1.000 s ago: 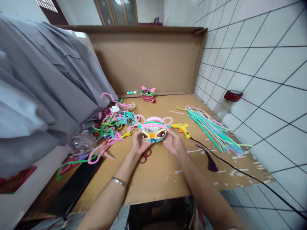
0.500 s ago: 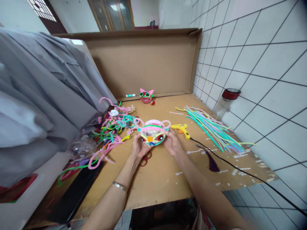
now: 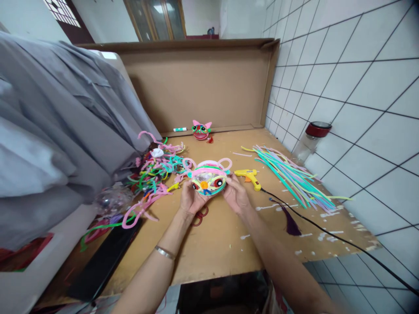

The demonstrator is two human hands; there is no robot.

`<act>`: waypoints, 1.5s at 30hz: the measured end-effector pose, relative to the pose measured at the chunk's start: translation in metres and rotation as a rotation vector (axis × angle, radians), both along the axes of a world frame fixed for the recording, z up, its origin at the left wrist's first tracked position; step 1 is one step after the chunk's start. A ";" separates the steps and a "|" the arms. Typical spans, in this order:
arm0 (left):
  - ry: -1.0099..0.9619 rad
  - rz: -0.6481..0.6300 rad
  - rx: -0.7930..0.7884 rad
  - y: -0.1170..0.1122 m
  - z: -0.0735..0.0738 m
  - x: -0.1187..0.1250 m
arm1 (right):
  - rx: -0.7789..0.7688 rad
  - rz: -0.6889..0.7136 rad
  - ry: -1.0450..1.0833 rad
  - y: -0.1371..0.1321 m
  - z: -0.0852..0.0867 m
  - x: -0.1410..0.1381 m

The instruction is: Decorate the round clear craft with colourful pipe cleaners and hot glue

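Observation:
Between my two hands is a pipe-cleaner animal head (image 3: 208, 178), with pink looped ears, dark red eyes, an orange nose and a green band. My left hand (image 3: 192, 198) is closed on its lower left side. On the right edge, my right hand (image 3: 236, 194) pinches it by the fingers. Just right of that hand lies a yellow glue gun (image 3: 250, 176) with a black cord. Below the head, dark red rings (image 3: 200, 216) rest on the table, partly behind my left wrist.
Tangled pipe cleaners (image 3: 157, 170) heap at the left; a bundle of straight ones (image 3: 288, 174) lies right. A purple tassel (image 3: 291, 223), a glass jar (image 3: 307, 141) by the tiled wall, a finished-looking animal head (image 3: 200, 131) and a marker (image 3: 180, 129) at the back. A black case (image 3: 104, 261) lies front left.
The animal head has tilted slightly in my hands, its face turning a little upward. Both hands keep hold of it. The whole view has shifted slightly.

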State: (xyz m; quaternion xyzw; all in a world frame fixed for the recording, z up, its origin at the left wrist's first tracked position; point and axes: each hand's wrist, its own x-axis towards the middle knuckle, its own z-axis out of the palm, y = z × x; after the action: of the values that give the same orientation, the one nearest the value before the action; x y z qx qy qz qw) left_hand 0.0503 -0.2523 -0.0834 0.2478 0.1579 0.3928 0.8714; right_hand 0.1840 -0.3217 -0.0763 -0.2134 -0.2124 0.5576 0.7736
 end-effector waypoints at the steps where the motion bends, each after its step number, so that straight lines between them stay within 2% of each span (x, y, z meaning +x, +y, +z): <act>1: 0.002 0.003 -0.001 0.000 0.001 0.000 | -0.001 0.003 -0.001 0.000 0.000 0.000; 6: 0.000 -0.003 0.000 -0.003 0.004 0.000 | -0.024 -0.001 -0.001 0.000 -0.001 0.000; 22: 0.007 -0.013 0.027 -0.001 0.001 0.000 | -0.061 -0.033 0.008 0.003 -0.004 -0.001; 32: 0.021 0.011 0.087 0.002 -0.003 0.002 | -0.051 -0.006 0.067 0.002 0.002 0.001; 37: 0.037 0.012 0.132 0.001 -0.008 0.006 | -0.049 0.016 0.023 0.002 -0.002 0.007; 45: 0.074 0.050 0.255 -0.004 -0.004 0.010 | -0.116 -0.045 0.031 0.006 -0.010 0.017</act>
State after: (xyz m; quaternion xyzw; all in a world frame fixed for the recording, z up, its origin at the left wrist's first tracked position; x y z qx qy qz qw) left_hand 0.0602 -0.2566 -0.0877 0.3669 0.1450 0.4218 0.8163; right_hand 0.2006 -0.3161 -0.0859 -0.2541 -0.1629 0.5547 0.7754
